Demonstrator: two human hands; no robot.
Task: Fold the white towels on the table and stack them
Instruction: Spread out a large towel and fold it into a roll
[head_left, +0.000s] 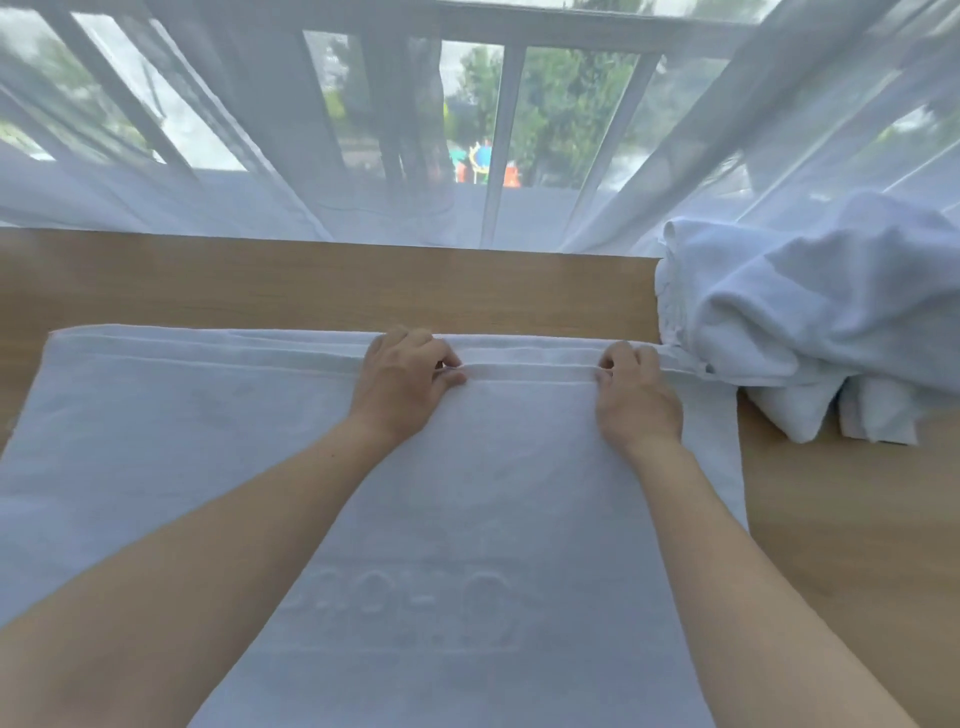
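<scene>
table seen across mid-frame | towel spread flat at centre and lower frame, judged barely begun | pile of unfolded towels heaped at right, left to fold; no stack seen | left hand and right hand pinched on far hem, centre-right

You have bare tabletop along the far side, between the spread towel and the sheer curtain hanging at the back edge. To your right, a heap of crumpled towels blocks the far corner, touching the spread towel's corner; nearer you, that side lies open wood.
</scene>
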